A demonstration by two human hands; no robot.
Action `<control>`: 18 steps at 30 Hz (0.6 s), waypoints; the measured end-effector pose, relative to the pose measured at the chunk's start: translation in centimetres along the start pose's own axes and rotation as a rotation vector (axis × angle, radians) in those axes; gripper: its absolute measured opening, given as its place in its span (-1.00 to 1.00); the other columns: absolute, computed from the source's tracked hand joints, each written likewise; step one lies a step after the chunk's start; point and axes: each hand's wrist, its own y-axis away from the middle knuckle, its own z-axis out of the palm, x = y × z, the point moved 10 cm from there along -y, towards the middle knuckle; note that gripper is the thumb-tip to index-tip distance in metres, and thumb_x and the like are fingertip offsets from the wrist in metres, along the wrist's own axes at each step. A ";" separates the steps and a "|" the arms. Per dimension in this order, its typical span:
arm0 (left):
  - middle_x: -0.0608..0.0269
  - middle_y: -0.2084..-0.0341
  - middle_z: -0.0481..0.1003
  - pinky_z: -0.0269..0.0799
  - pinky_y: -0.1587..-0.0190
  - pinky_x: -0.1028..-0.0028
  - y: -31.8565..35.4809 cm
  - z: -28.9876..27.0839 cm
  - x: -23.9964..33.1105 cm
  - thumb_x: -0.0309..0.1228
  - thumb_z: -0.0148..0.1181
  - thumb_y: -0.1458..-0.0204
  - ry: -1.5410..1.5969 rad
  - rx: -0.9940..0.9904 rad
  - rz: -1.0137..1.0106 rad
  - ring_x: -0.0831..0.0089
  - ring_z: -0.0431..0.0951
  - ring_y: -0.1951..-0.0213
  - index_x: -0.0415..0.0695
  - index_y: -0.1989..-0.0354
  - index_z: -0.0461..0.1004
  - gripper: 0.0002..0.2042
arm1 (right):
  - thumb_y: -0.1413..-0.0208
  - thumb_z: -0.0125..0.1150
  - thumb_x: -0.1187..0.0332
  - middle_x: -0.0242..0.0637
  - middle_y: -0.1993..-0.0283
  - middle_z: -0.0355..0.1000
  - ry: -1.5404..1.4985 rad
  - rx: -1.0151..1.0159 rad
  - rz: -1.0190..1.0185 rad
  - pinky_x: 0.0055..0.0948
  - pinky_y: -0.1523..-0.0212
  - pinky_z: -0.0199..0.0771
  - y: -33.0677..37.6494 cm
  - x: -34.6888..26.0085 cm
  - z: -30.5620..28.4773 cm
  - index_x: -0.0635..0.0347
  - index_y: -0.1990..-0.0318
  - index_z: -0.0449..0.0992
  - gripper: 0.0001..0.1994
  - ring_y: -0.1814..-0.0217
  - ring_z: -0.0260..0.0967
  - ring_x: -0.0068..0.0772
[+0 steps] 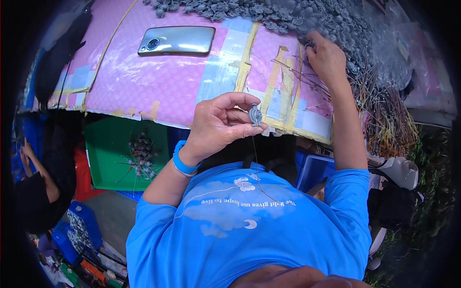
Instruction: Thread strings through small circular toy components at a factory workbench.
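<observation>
The left hand (218, 125) is hovering close in front of the chest, wrist bent, palm facing right, with thumb and forefinger curling together and pinching something small at their tips while the other fingers are folding loosely underneath. A blue band is circling the left wrist. The right arm is stretching forward, nearly straight, forearm running up from the blue sleeve. The right hand (326, 58) is lying palm down, its fingers reaching forward with their tips hidden
</observation>
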 end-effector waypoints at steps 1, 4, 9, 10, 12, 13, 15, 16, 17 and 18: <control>0.02 0.20 0.60 0.61 0.03 0.42 0.2 0.2 0.1 -0.73 0.31 0.04 0.002 -0.006 0.005 0.33 0.66 0.15 -0.39 -0.05 0.41 -0.58 | -0.04 0.11 0.35 -0.07 0.30 0.54 0.042 0.031 -0.016 -0.04 0.21 0.51 0.2 -0.2 -0.2 -0.01 0.12 0.53 -0.77 0.24 0.53 0.03; 0.01 0.20 0.61 0.61 0.02 0.41 1.0 0.6 0.0 -0.72 0.31 0.04 -0.027 -0.022 0.003 0.33 0.66 0.15 -0.39 -0.05 0.41 -0.57 | -0.06 0.11 0.36 -0.10 0.26 0.50 0.171 0.035 0.024 -0.05 0.23 0.50 0.6 -0.1 -0.6 -0.04 0.15 0.53 -0.81 0.24 0.52 0.02; 0.01 0.20 0.60 0.61 0.02 0.41 2.6 1.5 0.1 -0.73 0.31 0.04 0.010 -0.004 -0.004 0.32 0.67 0.15 -0.39 -0.06 0.40 -0.57 | -0.09 0.09 0.41 -0.15 0.23 0.45 0.123 0.108 -0.112 -0.07 0.25 0.50 1.4 -0.5 -1.0 -0.03 0.21 0.53 -0.85 0.23 0.51 0.02; 0.02 0.21 0.60 0.61 0.02 0.41 2.9 1.7 -0.2 -0.73 0.31 0.04 0.023 -0.001 -0.027 0.31 0.67 0.16 -0.39 -0.06 0.40 -0.57 | -0.09 0.08 0.43 -0.17 0.24 0.45 0.123 0.083 -0.130 -0.07 0.25 0.50 1.4 -0.4 -0.7 -0.01 0.22 0.53 -0.85 0.22 0.51 0.01; 0.04 0.23 0.60 0.61 0.03 0.42 3.5 2.2 -0.2 -0.73 0.31 0.04 0.045 -0.006 -0.037 0.31 0.67 0.16 -0.39 -0.05 0.41 -0.57 | -0.08 0.16 0.40 -0.21 0.22 0.45 0.137 0.116 -0.136 -0.11 0.24 0.51 1.4 0.0 -0.8 0.01 0.22 0.54 -0.88 0.22 0.51 -0.01; 0.05 0.24 0.60 0.62 0.04 0.43 3.8 2.6 -0.3 -0.73 0.31 0.05 0.070 -0.010 -0.052 0.31 0.67 0.17 -0.40 -0.05 0.41 -0.57 | -0.07 0.24 0.37 -0.26 0.21 0.45 0.150 0.143 -0.140 -0.15 0.24 0.51 1.6 -0.1 -1.2 0.04 0.22 0.55 -0.88 0.22 0.51 -0.03; 0.07 0.26 0.60 0.62 0.06 0.44 4.5 2.8 -0.4 -0.73 0.32 0.05 0.046 -0.003 -0.049 0.32 0.67 0.17 -0.39 -0.04 0.41 -0.58 | -0.06 0.25 0.40 -0.26 0.23 0.46 0.029 0.303 -0.201 -0.19 0.28 0.51 2.7 -1.9 -3.7 0.04 0.24 0.56 -0.89 0.25 0.51 -0.07; 0.10 0.27 0.59 0.62 0.08 0.45 4.8 3.0 -0.5 -0.72 0.32 0.05 0.027 0.002 -0.048 0.33 0.67 0.18 -0.39 -0.03 0.42 -0.59 | -0.05 0.26 0.42 -0.27 0.24 0.47 -0.090 0.459 -0.258 -0.23 0.31 0.51 4.0 -3.3 -5.8 0.04 0.26 0.58 -0.90 0.28 0.51 -0.11; 0.10 0.27 0.59 0.62 0.08 0.45 4.9 3.0 -0.6 -0.72 0.32 0.05 0.024 0.007 -0.045 0.33 0.67 0.18 -0.39 -0.03 0.42 -0.59 | -0.05 0.26 0.42 -0.27 0.24 0.47 -0.095 0.462 -0.263 -0.23 0.31 0.51 5.0 -4.6 -6.0 0.04 0.26 0.58 -0.90 0.28 0.51 -0.11; 0.07 0.23 0.58 0.63 0.09 0.45 5.0 3.0 -0.6 -0.74 0.33 0.07 0.004 0.016 -0.025 0.30 0.67 0.17 -0.38 -0.04 0.42 -0.56 | -0.04 0.26 0.44 -0.27 0.26 0.47 -0.214 0.454 -0.340 -0.27 0.35 0.51 6.7 -6.4 -6.2 0.05 0.26 0.59 -0.89 0.30 0.50 -0.14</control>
